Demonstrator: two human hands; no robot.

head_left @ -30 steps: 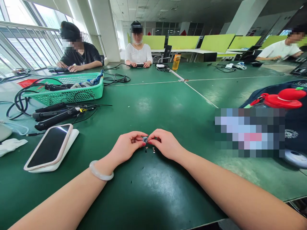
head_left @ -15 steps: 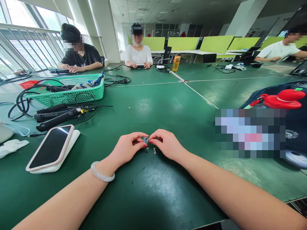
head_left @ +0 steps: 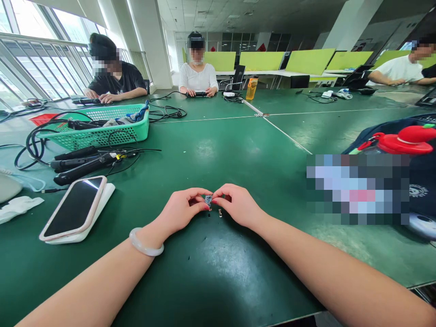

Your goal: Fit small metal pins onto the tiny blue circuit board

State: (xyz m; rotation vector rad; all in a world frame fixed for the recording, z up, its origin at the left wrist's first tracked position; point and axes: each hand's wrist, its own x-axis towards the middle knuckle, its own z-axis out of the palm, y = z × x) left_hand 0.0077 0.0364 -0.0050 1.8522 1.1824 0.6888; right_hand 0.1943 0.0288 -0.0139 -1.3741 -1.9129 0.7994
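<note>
My left hand (head_left: pixel 180 209) pinches a small bluish-grey circuit board (head_left: pixel 208 200) between thumb and fingers, just above the table. From the other side my right hand (head_left: pixel 236 204) closes thumb and forefinger at the board's right edge; the exact contact is too small to make out. On the table just below the fingers lies a small pale and dark piece (head_left: pixel 220 213). A tiny black piece (head_left: pixel 209 215) is beside it, to the left. A pale bangle (head_left: pixel 145 245) circles my left wrist.
Left on the green table (head_left: pixel 218 281) are a phone (head_left: pixel 75 206) on a white object, black handheld devices (head_left: pixel 85 167) with cables and a green basket (head_left: pixel 102 136). A red item (head_left: pixel 405 140) lies right. Co-workers sit across the table; an orange bottle (head_left: pixel 251 88) stands far back.
The view has shifted very slightly. The circuit board seems turned a little between my fingers, and both hands stay in nearly the same place.
</note>
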